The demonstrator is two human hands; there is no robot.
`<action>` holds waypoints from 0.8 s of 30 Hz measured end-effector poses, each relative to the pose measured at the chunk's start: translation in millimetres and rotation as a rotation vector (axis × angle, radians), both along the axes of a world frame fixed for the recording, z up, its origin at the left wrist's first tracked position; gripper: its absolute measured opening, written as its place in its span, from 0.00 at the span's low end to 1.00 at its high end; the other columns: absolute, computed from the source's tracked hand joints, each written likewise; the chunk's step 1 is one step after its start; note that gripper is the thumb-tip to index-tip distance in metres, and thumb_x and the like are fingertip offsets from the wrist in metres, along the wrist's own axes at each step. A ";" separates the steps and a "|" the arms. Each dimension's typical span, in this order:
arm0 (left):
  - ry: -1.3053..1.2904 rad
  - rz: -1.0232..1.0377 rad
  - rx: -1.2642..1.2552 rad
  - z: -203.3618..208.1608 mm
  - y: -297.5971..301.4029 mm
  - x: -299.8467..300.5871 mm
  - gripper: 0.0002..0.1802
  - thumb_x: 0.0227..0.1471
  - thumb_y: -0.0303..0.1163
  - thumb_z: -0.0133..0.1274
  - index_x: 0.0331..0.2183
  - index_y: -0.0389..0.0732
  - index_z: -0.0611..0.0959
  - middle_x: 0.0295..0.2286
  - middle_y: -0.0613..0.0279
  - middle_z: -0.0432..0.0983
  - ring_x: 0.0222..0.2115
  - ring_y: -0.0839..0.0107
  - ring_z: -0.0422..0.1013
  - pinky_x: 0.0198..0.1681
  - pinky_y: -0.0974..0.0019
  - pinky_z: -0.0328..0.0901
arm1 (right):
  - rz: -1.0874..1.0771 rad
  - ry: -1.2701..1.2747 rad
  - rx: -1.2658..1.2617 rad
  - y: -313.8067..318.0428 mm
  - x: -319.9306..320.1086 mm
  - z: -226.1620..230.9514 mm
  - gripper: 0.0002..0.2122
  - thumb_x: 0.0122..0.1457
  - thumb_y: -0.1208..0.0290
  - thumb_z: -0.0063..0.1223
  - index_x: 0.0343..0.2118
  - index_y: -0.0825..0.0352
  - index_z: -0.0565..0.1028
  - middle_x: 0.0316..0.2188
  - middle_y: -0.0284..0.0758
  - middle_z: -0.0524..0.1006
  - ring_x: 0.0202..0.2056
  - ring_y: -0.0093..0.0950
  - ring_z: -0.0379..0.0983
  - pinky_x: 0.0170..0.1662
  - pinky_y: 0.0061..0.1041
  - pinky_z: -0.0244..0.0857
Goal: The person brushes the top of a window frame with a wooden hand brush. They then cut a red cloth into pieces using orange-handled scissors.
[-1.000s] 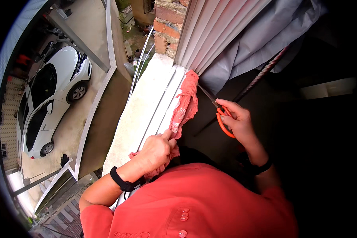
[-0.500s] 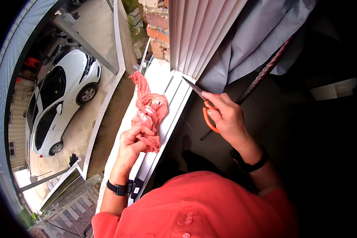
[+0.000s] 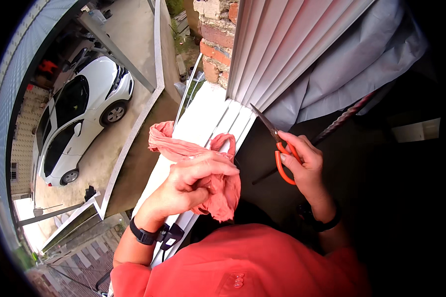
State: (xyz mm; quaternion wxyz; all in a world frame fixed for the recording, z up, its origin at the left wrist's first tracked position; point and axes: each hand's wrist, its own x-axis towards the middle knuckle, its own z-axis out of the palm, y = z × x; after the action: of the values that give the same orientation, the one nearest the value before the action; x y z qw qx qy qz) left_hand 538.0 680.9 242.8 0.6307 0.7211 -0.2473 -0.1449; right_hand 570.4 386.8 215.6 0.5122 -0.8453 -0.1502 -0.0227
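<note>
My left hand (image 3: pixel 195 180) grips a crumpled pinkish-red cloth (image 3: pixel 223 195) above the white window sill (image 3: pixel 195 119). One end of the cloth stretches left past the sill edge, and the rest hangs in folds below my fingers. In my right hand (image 3: pixel 305 161) is a pair of scissors (image 3: pixel 285 163) with orange-red handles and dark, pointed blades. The blades look closed together, with their tip pointing up and left near the sill's inner edge. The scissors and the cloth are apart.
A ribbed white frame (image 3: pixel 287 44) rises from the sill's far end beside a brick pillar (image 3: pixel 215 47). Grey sheeting (image 3: pixel 352 74) hangs to the right, near a twisted reddish pole (image 3: pixel 344 116). Outside on the left, a white car (image 3: pixel 79 109) stands in a yard.
My left hand has lifted the cloth off the sill and moved it right, toward my body. The cloth is more spread out. My right hand with the scissors has shifted slightly right and down.
</note>
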 end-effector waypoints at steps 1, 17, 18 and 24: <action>0.065 0.137 0.201 -3.4 -6.3 -4.7 0.31 0.29 0.12 0.46 0.42 0.36 0.80 0.43 0.53 0.72 0.48 0.55 0.71 0.52 0.63 0.64 | 0.001 0.008 -0.018 -5.4 -1.7 0.2 0.22 0.48 0.88 0.54 0.49 0.67 0.77 0.28 0.32 0.70 0.23 0.19 0.64 0.27 0.19 0.61; 0.505 0.876 -0.499 -48.2 49.4 5.6 0.17 0.42 0.08 0.39 0.34 0.29 0.78 0.37 0.48 0.79 0.38 0.59 0.79 0.43 0.58 0.76 | 0.024 0.034 -0.132 7.6 -17.4 11.3 0.21 0.49 0.86 0.56 0.48 0.65 0.78 0.29 0.35 0.73 0.25 0.26 0.70 0.30 0.23 0.66; 0.421 0.758 -0.541 -32.5 37.7 10.3 0.20 0.41 0.08 0.39 0.37 0.28 0.79 0.40 0.48 0.79 0.42 0.60 0.78 0.48 0.61 0.73 | -0.011 0.006 -0.099 4.3 -17.9 11.9 0.22 0.48 0.87 0.55 0.49 0.66 0.77 0.28 0.32 0.70 0.24 0.20 0.65 0.29 0.19 0.62; 0.414 -0.159 -0.057 -44.3 0.7 2.4 0.28 0.36 0.09 0.39 0.41 0.33 0.81 0.38 0.57 0.80 0.39 0.68 0.75 0.47 0.70 0.67 | -0.139 0.044 -0.131 13.0 -28.1 19.8 0.22 0.50 0.87 0.53 0.51 0.68 0.76 0.30 0.33 0.70 0.27 0.21 0.67 0.32 0.20 0.64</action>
State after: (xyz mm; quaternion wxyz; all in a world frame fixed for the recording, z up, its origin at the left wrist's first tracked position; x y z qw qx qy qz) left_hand 540.4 681.5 198.5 0.6747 0.6362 -0.1724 -0.3320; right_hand 542.3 399.8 235.5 0.4564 -0.8856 -0.0813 -0.0297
